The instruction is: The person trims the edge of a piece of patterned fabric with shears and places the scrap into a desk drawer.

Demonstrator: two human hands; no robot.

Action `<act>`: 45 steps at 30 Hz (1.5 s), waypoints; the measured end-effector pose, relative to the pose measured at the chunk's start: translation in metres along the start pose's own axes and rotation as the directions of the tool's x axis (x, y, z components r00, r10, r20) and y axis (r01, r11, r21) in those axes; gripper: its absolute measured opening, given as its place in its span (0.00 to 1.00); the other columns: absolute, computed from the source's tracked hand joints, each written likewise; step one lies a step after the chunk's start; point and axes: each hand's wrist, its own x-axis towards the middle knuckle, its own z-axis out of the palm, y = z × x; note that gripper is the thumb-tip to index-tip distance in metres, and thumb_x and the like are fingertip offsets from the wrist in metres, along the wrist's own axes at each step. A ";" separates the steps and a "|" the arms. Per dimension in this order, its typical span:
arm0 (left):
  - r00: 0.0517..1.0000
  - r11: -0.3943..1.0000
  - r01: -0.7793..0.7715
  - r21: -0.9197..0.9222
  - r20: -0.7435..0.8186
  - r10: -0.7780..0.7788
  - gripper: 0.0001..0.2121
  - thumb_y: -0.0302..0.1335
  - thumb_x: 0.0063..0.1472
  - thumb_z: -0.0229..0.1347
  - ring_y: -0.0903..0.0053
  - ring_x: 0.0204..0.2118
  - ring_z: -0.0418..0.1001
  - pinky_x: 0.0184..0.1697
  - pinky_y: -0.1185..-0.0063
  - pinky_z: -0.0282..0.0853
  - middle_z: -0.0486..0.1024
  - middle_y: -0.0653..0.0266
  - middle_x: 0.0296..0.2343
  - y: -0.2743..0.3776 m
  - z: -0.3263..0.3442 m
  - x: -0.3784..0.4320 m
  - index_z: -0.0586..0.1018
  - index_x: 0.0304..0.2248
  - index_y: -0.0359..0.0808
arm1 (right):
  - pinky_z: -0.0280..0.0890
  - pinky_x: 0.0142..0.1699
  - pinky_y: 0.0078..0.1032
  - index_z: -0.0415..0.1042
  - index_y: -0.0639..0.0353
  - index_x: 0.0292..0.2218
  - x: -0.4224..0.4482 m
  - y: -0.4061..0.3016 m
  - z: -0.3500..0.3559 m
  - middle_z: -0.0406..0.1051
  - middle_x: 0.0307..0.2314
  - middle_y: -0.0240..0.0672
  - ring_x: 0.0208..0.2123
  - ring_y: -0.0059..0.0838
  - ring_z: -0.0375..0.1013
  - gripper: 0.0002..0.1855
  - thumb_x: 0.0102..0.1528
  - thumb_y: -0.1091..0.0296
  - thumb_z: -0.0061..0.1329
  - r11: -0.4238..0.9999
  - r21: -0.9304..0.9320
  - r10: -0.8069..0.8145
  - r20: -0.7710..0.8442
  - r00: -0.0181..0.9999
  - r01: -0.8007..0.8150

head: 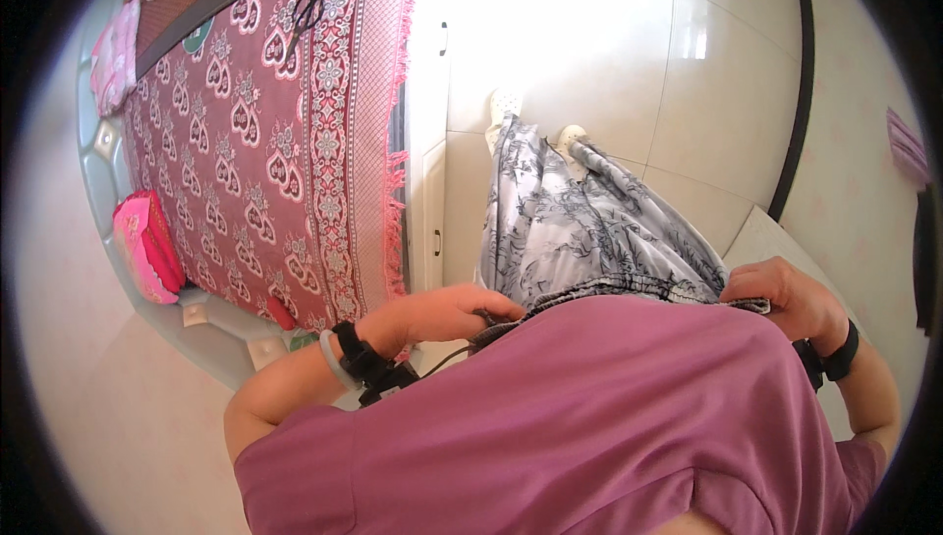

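Grey-and-white patterned trousers with an elastic waistband cover my legs, down to cream clogs on the floor. At the left side of the waistband my left hand grips the fabric between thumb and fingers. My right hand holds the waistband's right side, with a folded edge sticking out below the fingers. A purple-pink shirt covers my upper body and hides part of the waistband. Each wrist wears a black strap with a dark device; a pale bangle is on the left arm.
To the left is a bed with a fringed pink patterned cover, bearing black-handled scissors, a folded pink-red cloth and a small red item. White drawers run along its side. Pale floor tiles lie ahead, beside a dark-edged wall.
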 end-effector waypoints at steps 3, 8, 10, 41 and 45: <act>1.000 0.999 0.031 0.007 0.004 -0.031 0.18 0.19 0.55 0.48 0.77 0.40 0.71 0.45 0.79 0.66 0.76 0.59 0.38 0.000 -0.002 -0.003 0.73 0.46 0.27 | 0.65 0.36 0.29 0.72 0.65 0.35 0.003 0.001 0.002 0.71 0.28 0.44 0.32 0.42 0.72 0.12 0.48 0.71 0.54 1.000 0.023 -0.013 0.008 1.000 0.012; 0.999 0.998 0.035 0.057 0.024 -0.037 0.18 0.18 0.55 0.49 0.78 0.44 0.71 0.49 0.80 0.65 0.76 0.61 0.40 0.003 -0.005 -0.002 0.73 0.47 0.27 | 0.66 0.38 0.27 0.72 0.64 0.37 0.002 0.002 0.008 0.72 0.29 0.43 0.33 0.40 0.73 0.12 0.49 0.71 0.54 0.999 0.051 0.010 0.017 1.000 -0.011; 0.996 0.996 0.091 -0.014 0.016 -0.091 0.17 0.19 0.56 0.50 0.80 0.44 0.71 0.49 0.80 0.65 0.76 0.63 0.41 0.010 -0.006 -0.003 0.73 0.47 0.27 | 0.66 0.38 0.27 0.72 0.64 0.37 0.003 0.002 0.009 0.72 0.29 0.42 0.33 0.39 0.73 0.12 0.49 0.71 0.54 0.998 0.070 0.009 0.013 1.000 -0.010; 0.461 0.769 -0.524 0.366 -0.637 0.617 0.11 0.31 0.61 0.55 0.77 0.36 0.74 0.42 0.80 0.69 0.76 0.64 0.34 0.192 -0.038 -0.032 0.77 0.38 0.32 | 0.66 0.32 0.28 0.73 0.64 0.36 0.044 -0.076 -0.125 0.74 0.25 0.36 0.25 0.29 0.72 0.15 0.57 0.58 0.50 0.781 -0.617 -0.623 -0.779 0.067 0.096; 0.461 0.671 -0.720 0.179 -0.598 0.655 0.13 0.31 0.63 0.53 0.81 0.32 0.74 0.38 0.80 0.72 0.75 0.67 0.32 0.224 -0.007 0.007 0.72 0.42 0.31 | 0.65 0.36 0.15 0.71 0.67 0.41 0.079 -0.100 -0.107 0.72 0.28 0.25 0.30 0.10 0.67 0.15 0.59 0.63 0.50 0.808 -0.396 -0.526 -0.819 0.229 0.436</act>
